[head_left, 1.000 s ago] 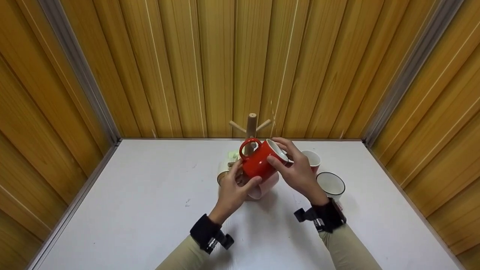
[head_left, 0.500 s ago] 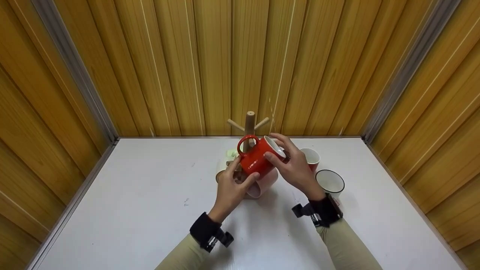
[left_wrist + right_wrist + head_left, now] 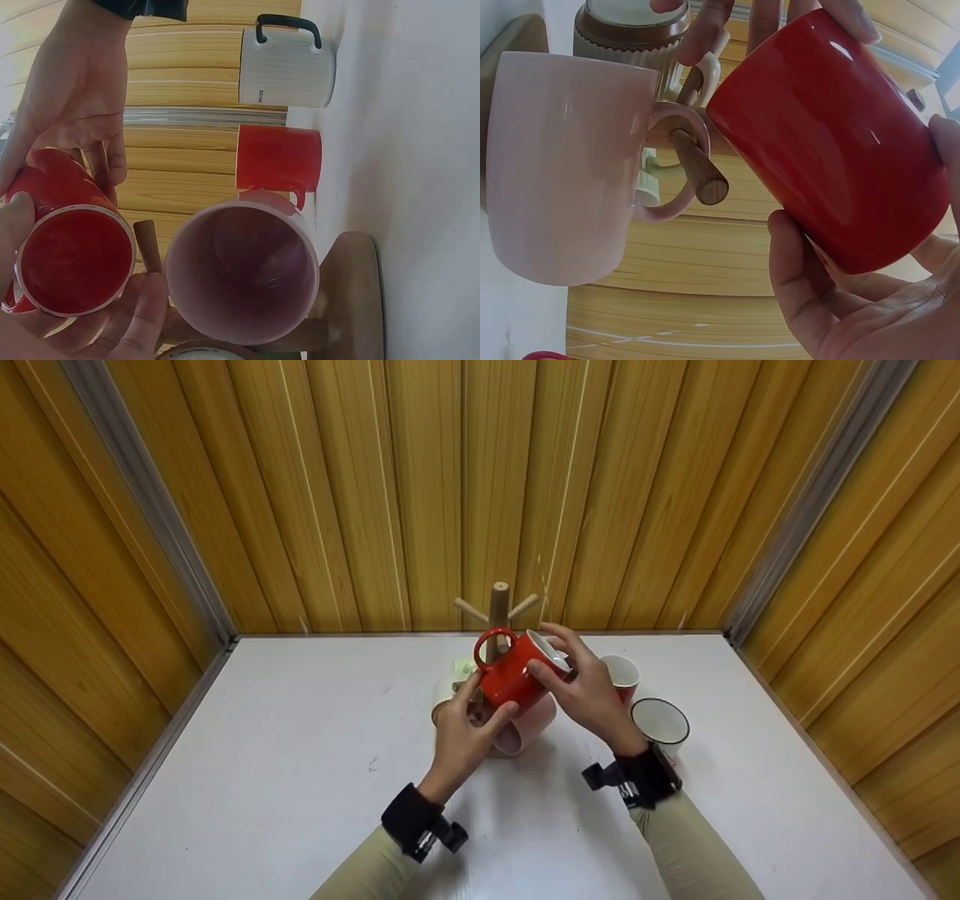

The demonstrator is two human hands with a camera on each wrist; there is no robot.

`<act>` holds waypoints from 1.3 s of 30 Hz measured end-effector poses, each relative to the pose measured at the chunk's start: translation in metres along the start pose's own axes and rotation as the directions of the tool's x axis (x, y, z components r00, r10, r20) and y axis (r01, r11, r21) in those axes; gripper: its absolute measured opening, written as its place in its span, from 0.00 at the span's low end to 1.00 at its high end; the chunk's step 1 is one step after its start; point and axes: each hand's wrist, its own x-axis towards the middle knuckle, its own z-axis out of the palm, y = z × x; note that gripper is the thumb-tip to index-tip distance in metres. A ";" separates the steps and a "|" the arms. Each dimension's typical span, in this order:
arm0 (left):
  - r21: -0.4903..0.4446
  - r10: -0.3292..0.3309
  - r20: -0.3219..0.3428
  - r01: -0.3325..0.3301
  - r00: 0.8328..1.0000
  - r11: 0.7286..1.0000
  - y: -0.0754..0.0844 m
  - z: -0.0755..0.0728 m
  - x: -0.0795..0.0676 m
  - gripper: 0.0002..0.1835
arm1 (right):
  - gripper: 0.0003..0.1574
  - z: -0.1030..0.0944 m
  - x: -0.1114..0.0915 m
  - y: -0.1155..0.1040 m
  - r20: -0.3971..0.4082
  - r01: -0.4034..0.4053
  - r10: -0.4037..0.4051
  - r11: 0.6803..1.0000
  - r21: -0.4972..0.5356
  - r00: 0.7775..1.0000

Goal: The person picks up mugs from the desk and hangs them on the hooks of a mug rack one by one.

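Both hands hold a glossy red mug [image 3: 517, 673] tilted on its side, white inside. The left hand [image 3: 461, 735] grips it around the base end, which faces the left wrist camera. The right hand [image 3: 589, 694] pinches it at the rim, thumb outside. The mug's red handle [image 3: 480, 649] points up and left, in front of the post of a wooden mug tree [image 3: 500, 604]. Just below hangs a pink mug [image 3: 570, 165], its handle looped over a wooden peg [image 3: 701, 172]. The red mug overlaps the tree's lower part in the head view.
Right of the tree stand a second red mug [image 3: 277, 159] and a white dark-rimmed mug [image 3: 285, 67]. A ribbed brown-rimmed cup [image 3: 630, 37] and a pale green mug [image 3: 463, 666] are behind the left hand. Wood-look panels [image 3: 420, 495] enclose the white table [image 3: 300, 750].
The head view has shifted slightly. The red mug and both hands have edged a little up and left in the picture, with the same grips throughout.
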 end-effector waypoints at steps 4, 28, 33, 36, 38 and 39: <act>0.000 0.006 0.004 -0.006 1.000 1.000 -0.001 0.000 0.001 0.43 | 0.36 0.001 0.001 0.000 0.002 -0.014 0.014 1.000 -0.009 1.000; -0.002 -0.011 0.027 0.011 1.000 1.000 -0.002 -0.005 0.002 0.43 | 0.36 0.011 0.002 0.002 -0.001 -0.060 0.060 0.998 -0.003 0.998; -0.014 0.011 0.029 -0.010 1.000 1.000 -0.003 -0.007 0.002 0.43 | 0.35 0.013 0.001 0.005 0.006 -0.080 0.080 0.997 -0.003 0.997; -0.018 0.009 0.039 -0.008 0.999 1.000 -0.005 -0.008 0.002 0.44 | 0.34 0.014 0.000 0.007 0.006 -0.093 0.093 0.996 0.003 0.996; -0.016 0.009 0.040 -0.009 0.999 1.000 -0.006 -0.008 0.001 0.44 | 0.34 0.015 -0.001 0.008 0.008 -0.096 0.096 0.995 0.013 0.995; -0.018 0.011 0.039 -0.010 0.999 1.000 -0.006 -0.008 0.001 0.44 | 0.34 0.015 -0.001 0.008 0.011 -0.098 0.098 0.995 0.017 0.995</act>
